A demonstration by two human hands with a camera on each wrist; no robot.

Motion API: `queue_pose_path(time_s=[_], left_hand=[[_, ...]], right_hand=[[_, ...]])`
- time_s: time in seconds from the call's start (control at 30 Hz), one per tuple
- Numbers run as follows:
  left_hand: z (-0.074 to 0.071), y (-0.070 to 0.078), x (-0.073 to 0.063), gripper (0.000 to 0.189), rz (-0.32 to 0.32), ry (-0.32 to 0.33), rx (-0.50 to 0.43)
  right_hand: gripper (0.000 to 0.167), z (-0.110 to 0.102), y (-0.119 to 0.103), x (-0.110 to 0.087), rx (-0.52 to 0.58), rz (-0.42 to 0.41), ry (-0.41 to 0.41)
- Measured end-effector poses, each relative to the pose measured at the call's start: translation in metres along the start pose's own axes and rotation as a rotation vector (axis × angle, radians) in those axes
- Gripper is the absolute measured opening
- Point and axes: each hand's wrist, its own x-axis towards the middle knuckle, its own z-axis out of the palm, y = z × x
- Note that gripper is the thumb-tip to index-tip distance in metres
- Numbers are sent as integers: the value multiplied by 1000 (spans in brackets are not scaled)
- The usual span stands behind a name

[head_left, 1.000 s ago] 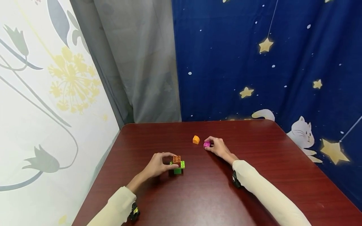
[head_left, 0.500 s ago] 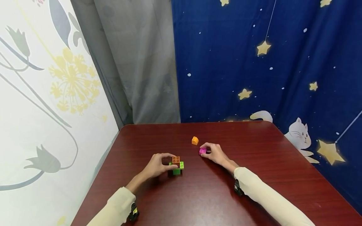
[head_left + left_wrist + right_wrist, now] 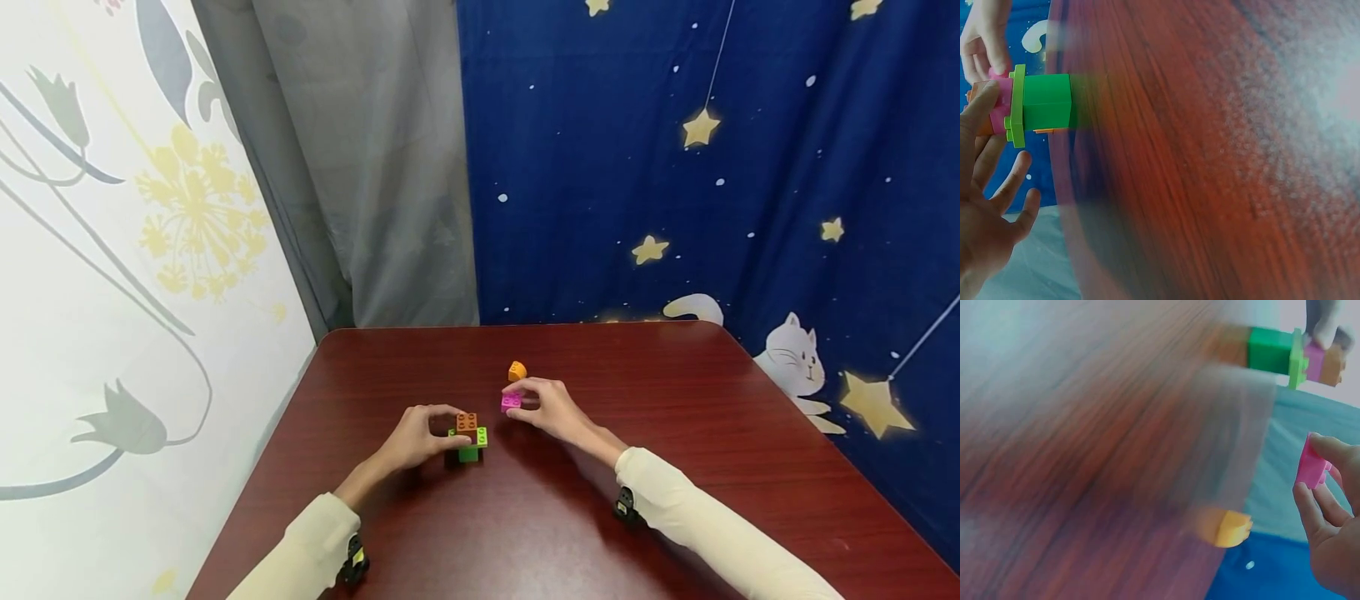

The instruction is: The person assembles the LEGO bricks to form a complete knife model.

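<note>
A small block stack stands on the table, its green brick (image 3: 1047, 101) at the bottom. Above that come a flat lime plate (image 3: 1018, 106), a pink brick (image 3: 1001, 106) and a brown-orange brick (image 3: 467, 422) on top. My left hand (image 3: 414, 437) pinches the upper part of the stack between thumb and fingers. To the right of it, my right hand (image 3: 552, 410) pinches a loose magenta brick (image 3: 1312, 461), held apart from the stack and clear of the tabletop. Just beyond the right hand lies a yellow-orange curved brick (image 3: 517, 371).
The dark red wooden table (image 3: 405, 358) ends at a grey curtain (image 3: 390, 167) and a blue starry curtain (image 3: 570, 167) behind. A white patterned wall (image 3: 112, 333) runs along the left side.
My right hand has drawn the magenta brick leftward, away from its earlier place at the right, and closer to the stack. The left hand keeps its hold in the same place.
</note>
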Motion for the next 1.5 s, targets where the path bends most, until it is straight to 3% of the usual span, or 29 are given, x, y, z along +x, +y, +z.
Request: queue_pose_path(time_s=[0.33,0.63,0.8,1.03,1.27,1.5], left_hand=[[-1,-1,2,38,21,-5,-14],[-1,0,0,38,30,-6,0],[0,-1,0,38,53,14,40],[0,1,0,37,47,-11,-25],[1,-1,2,38,62,-18,-19],[0,-1,2,36,29,-23,20]], right_hand=[[30,6,-35,7,77,-63,-26],[30,19,-53,13,108,-129,-61],[30,26,-54,12,84,-183,-70],[31,34,-52,10,71,-189,-80],[31,36,-49,12,13,-245,-65],[34,39,-44,11,-15,-287,-37]])
